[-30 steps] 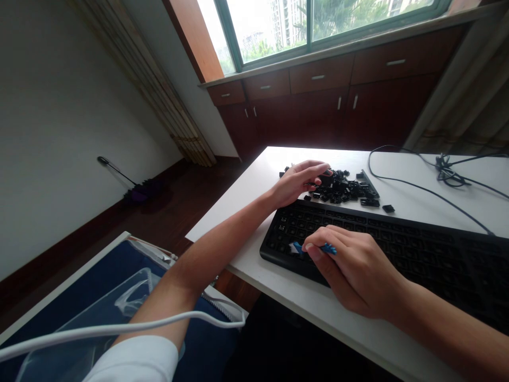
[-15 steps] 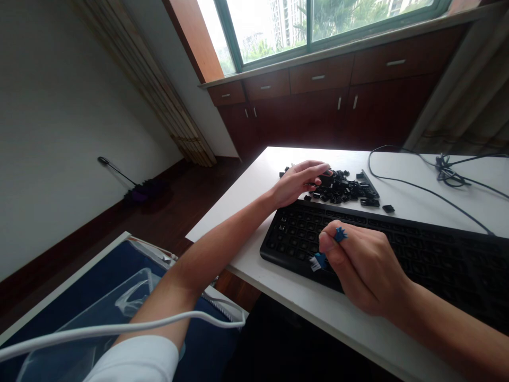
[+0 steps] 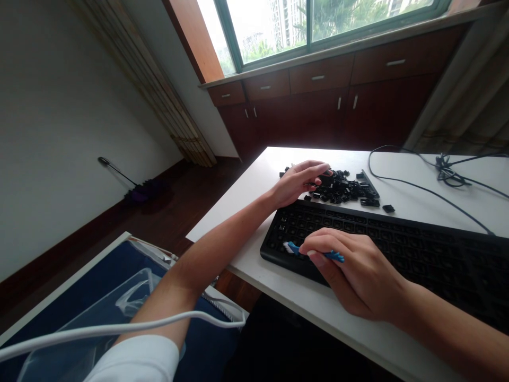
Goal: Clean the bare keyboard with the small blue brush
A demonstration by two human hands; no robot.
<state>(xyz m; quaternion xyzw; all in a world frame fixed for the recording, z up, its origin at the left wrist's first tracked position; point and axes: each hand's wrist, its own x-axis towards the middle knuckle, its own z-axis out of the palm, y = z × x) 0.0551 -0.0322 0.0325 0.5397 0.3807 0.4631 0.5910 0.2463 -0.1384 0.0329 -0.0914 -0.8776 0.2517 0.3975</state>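
A black keyboard point(image 3: 397, 249) with its keycaps removed lies on the white desk point(image 3: 409, 185). My right hand point(image 3: 358, 273) grips a small blue brush point(image 3: 296, 248) whose white bristles touch the keyboard's left end. My left hand point(image 3: 298, 183) rests flat at the keyboard's far left corner, fingers touching a pile of loose black keycaps point(image 3: 344, 188).
A black cable point(image 3: 421, 185) loops across the desk's far right. Dark wood cabinets point(image 3: 318, 101) stand under the window behind the desk. A white cord point(image 3: 119, 329) crosses my left arm above a blue sheet on the floor. A broom point(image 3: 135, 191) lies by the wall.
My right hand had tipped the brush up and back half a second ago; now it has swung left again, with the bristles down on the keyboard's left end. My left hand stayed still.
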